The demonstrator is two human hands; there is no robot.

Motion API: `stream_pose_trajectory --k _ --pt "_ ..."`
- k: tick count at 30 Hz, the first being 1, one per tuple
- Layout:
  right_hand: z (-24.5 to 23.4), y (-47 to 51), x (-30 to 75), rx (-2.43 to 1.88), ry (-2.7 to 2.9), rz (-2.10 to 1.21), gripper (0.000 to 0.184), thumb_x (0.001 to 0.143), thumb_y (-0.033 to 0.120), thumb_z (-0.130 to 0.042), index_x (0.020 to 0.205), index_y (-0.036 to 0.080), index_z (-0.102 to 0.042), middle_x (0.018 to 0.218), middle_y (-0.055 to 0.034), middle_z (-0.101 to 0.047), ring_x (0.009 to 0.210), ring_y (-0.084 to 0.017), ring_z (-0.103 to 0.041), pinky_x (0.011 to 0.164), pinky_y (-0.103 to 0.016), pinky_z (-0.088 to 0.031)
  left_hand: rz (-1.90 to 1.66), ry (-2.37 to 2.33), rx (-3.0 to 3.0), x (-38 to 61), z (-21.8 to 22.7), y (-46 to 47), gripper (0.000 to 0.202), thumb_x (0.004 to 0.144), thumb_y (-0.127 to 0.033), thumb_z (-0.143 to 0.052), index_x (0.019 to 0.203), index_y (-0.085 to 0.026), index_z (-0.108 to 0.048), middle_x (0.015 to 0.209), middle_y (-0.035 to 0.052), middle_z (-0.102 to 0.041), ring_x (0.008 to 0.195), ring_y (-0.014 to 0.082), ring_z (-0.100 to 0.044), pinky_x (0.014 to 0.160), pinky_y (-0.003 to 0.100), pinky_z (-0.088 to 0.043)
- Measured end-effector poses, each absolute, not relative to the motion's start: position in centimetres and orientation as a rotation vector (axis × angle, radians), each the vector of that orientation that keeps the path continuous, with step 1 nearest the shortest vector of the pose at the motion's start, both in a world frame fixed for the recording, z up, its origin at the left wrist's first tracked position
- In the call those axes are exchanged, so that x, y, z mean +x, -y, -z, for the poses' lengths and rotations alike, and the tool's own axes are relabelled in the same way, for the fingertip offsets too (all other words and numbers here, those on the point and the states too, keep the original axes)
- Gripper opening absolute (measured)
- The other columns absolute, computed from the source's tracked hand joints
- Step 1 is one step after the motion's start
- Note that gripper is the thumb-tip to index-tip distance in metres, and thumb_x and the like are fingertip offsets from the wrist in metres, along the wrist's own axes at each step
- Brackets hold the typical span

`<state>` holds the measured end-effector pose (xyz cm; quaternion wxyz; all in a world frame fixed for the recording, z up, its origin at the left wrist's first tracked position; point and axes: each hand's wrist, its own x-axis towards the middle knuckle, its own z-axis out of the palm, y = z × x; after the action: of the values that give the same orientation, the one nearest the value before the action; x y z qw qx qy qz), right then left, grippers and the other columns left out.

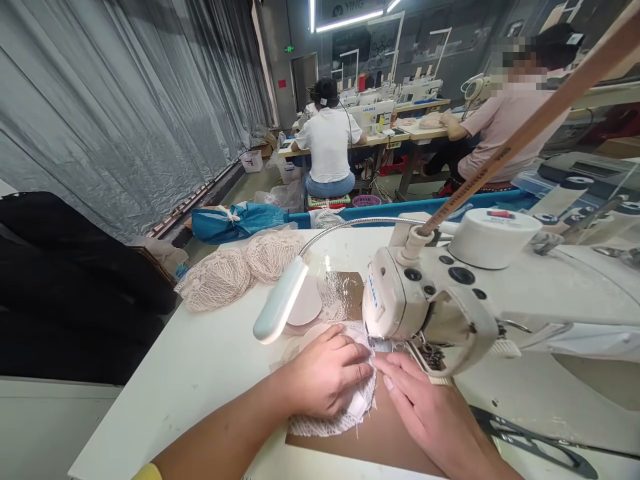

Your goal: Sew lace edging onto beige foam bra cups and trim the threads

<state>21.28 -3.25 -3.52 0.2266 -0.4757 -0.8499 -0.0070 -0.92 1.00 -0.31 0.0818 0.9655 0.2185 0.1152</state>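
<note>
A round white lace-edged fabric piece (pixel 353 405), shaped like a bra cup, lies under the head of a white sewing machine (pixel 395 300). My left hand (pixel 327 370) rests on top of it, fingers bent and slightly apart, pressing the fabric down. At the cup's right edge, beside the needle area, my right hand (pixel 425 400) touches the fabric with its fingertips; its fingers are stretched out along the brown plate (pixel 390 433). The needle itself is too small to make out. Behind my left hand are a pale round pad (pixel 305 301) and more lace.
Stacked lace pieces (pixel 217 279) sit at the table's back left. A lamp (pixel 281 300) on a bendable neck hangs over the work. A white thread cone (pixel 495 237) stands on the machine, and black scissors-like snips (pixel 535 440) lie at right. Two people sit at machines beyond.
</note>
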Motion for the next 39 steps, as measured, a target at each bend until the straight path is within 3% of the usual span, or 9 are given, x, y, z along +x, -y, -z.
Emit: stream_pose_trajectory --k 9,13,24,32,39 --pt "4.5 3.5 21.3 -1.342 2.368 0.029 0.044 0.089 0.012 -0.034 0.111 0.019 -0.072 0.11 -0.0115 -0.073 0.084 -0.021 -0.073 0.063 -0.028 -0.06 -0.33 -0.601 2.898 -1.3 0.2 -1.6 0.044 0.083 -0.019 -0.047 0.126 -0.015 -0.054 0.134 0.0078 -0.057 0.109 0.0239 -0.053 0.11 0.045 -0.027" --pt "4.4 3.4 21.1 -1.352 2.334 0.096 0.045 0.088 0.011 -0.034 0.109 0.019 -0.072 0.104 -0.0093 -0.074 0.08 -0.02 -0.073 0.059 -0.027 -0.059 -0.329 -0.612 2.923 -1.4 0.4 -1.8 0.047 0.084 -0.021 -0.047 0.129 -0.012 -0.052 0.133 0.0102 -0.057 0.109 0.0244 -0.054 0.109 0.046 -0.029" --pt "4.2 2.8 20.5 -1.328 2.346 0.466 0.044 0.086 0.005 -0.038 0.104 0.02 -0.076 0.099 -0.0118 -0.076 0.078 -0.02 -0.073 0.065 -0.026 -0.057 -0.385 -0.665 2.937 -0.6 0.9 -1.6 0.043 0.084 -0.016 -0.051 0.126 -0.009 -0.053 0.126 0.014 -0.061 0.108 0.0256 -0.054 0.103 0.045 -0.035" --pt "4.1 2.7 20.4 -1.342 2.301 0.508 0.043 0.089 0.007 -0.038 0.101 0.02 -0.076 0.089 -0.0077 -0.076 0.069 -0.018 -0.072 0.062 -0.026 -0.054 -0.429 -0.678 2.898 -0.4 1.3 -1.4 0.043 0.084 -0.015 -0.051 0.126 -0.01 -0.054 0.126 0.0156 -0.061 0.11 0.0282 -0.055 0.101 0.046 -0.038" --pt "3.9 2.8 20.4 -1.362 2.297 0.491 0.044 0.086 0.004 -0.038 0.103 0.02 -0.076 0.082 -0.0061 -0.076 0.066 -0.017 -0.071 0.06 -0.026 -0.053 -0.528 -0.7 2.867 -0.2 1.8 -1.6 0.032 0.09 -0.015 -0.048 0.12 -0.01 -0.058 0.121 0.0141 -0.064 0.104 0.025 -0.056 0.09 0.039 -0.047"
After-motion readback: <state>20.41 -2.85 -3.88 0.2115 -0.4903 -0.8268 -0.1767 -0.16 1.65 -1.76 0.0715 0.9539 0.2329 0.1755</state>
